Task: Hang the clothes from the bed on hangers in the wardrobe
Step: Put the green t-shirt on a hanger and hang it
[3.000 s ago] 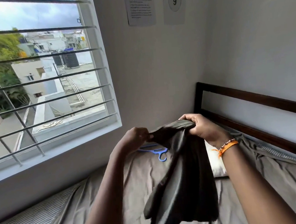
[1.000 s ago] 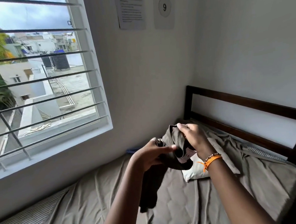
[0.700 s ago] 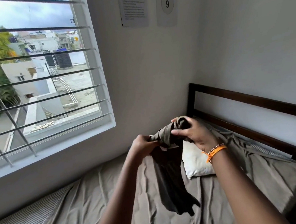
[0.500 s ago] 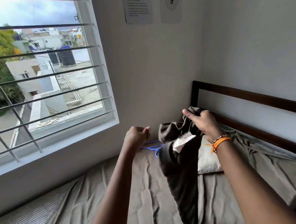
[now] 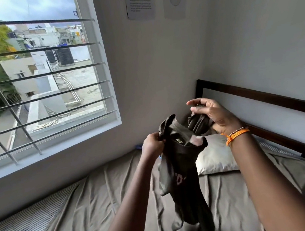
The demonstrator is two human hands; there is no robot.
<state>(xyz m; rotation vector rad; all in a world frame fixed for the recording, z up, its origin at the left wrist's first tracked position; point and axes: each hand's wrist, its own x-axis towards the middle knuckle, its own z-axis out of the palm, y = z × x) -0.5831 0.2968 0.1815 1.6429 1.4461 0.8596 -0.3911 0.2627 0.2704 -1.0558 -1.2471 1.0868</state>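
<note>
A dark olive T-shirt (image 5: pixel 183 177) hangs in the air above the bed (image 5: pixel 104 203), its neck opening and inner label facing me. My left hand (image 5: pixel 153 144) grips the left side of its collar in a fist. My right hand (image 5: pixel 211 115), with an orange band on the wrist, pinches the bunched fabric of the other side, raised higher and further right. A bit of a blue hanger (image 5: pixel 138 147) shows on the bed just left of my left hand, mostly hidden. No wardrobe is in view.
A white pillow (image 5: pixel 215 157) lies at the head of the bed below my right hand. A dark wooden headboard (image 5: pixel 258 97) runs along the right wall. A barred window (image 5: pixel 38 79) fills the left wall. Two papers (image 5: pixel 141 3) hang on the wall above.
My left hand has taken hold of the shirt's collar again. My right hand has shifted right and up, so the neck opening is now spread between both hands.
</note>
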